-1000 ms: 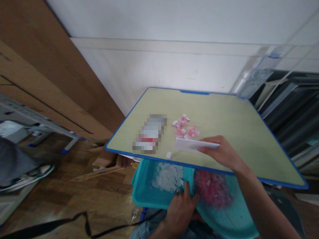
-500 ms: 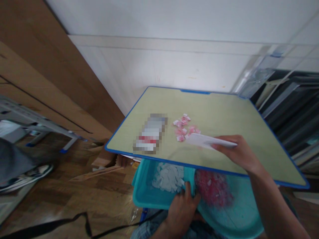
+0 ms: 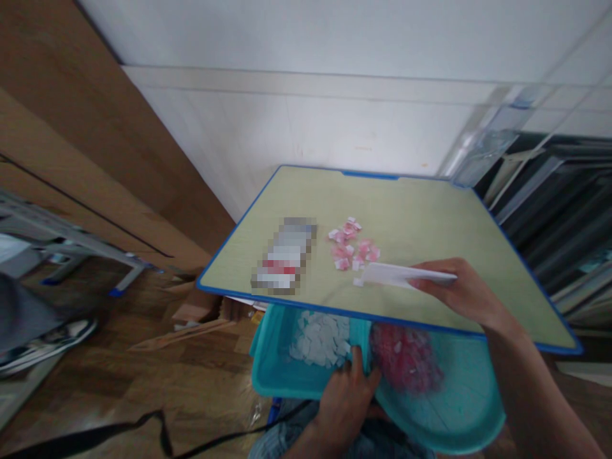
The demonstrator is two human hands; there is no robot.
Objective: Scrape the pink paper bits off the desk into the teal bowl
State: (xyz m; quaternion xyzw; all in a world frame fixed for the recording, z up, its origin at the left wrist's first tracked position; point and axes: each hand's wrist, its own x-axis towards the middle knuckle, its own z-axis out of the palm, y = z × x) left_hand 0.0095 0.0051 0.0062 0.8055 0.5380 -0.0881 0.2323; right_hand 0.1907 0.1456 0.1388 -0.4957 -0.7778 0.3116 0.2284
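My right hand [image 3: 459,287] pinches the end of a thin white card-like slab [image 3: 389,274] above the yellow-green board. Close to the slab's far end lies a small white square [image 3: 358,282], and just beyond are several pink-and-white small pieces [image 3: 347,245]. My left hand [image 3: 345,392] rests at the near edge of the teal tray [image 3: 277,384], index finger stretched out and thumb apart from it. A white chip touches or lies beside the index fingertip, next to a heap of white chips [image 3: 318,338]. Its other fingers are partly hidden.
On the blue-edged board [image 3: 430,223] lies a blurred-out flat rectangular object [image 3: 284,255]. A round teal basin [image 3: 471,408] holds a pink pile [image 3: 406,360]. Cardboard [image 3: 157,159] stands left; dark panels [image 3: 564,197] lean right. Another person's shoe [image 3: 62,344] shows at left.
The white slab has dipped slightly and lies more level, and a small white square now shows at its far end. My left hand has barely moved. The whole view has shifted slightly.
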